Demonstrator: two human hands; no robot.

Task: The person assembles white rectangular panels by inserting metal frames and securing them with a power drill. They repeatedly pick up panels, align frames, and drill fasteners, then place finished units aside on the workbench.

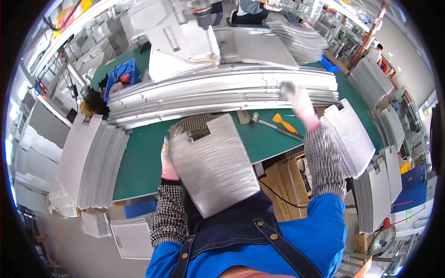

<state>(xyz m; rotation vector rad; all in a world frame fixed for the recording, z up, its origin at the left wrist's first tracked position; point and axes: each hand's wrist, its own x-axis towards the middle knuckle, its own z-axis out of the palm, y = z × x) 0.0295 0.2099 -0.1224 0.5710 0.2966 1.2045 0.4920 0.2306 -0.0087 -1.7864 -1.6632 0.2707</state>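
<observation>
The person's left grip [167, 161], gloved and pink-cuffed, is closed around the left edge of a silver, finely ribbed metal panel [215, 167] with a notched far edge. The panel slants across the near side of a green counter [139, 169], its lower corner over the person's dark apron [241, 236]. The right grip [301, 103], also gloved, is raised beyond the panel to the right, in front of a long stack of silver metal strips [222, 92]; it is blurred, so whether it grasps anything cannot be told.

Just past the panel's far edge shows a brownish ridged block [197, 126]. Between panel and right forearm lie a hammer [273, 126] and a yellow-orange scraper [283, 123]. A left stack of panels [99, 162] and a right stack of panels [350, 139] flank the work. Farther out are a blue bin [123, 76] at upper left, cardboard [287, 190] below the counter, and a co-worker [252, 14] at the top.
</observation>
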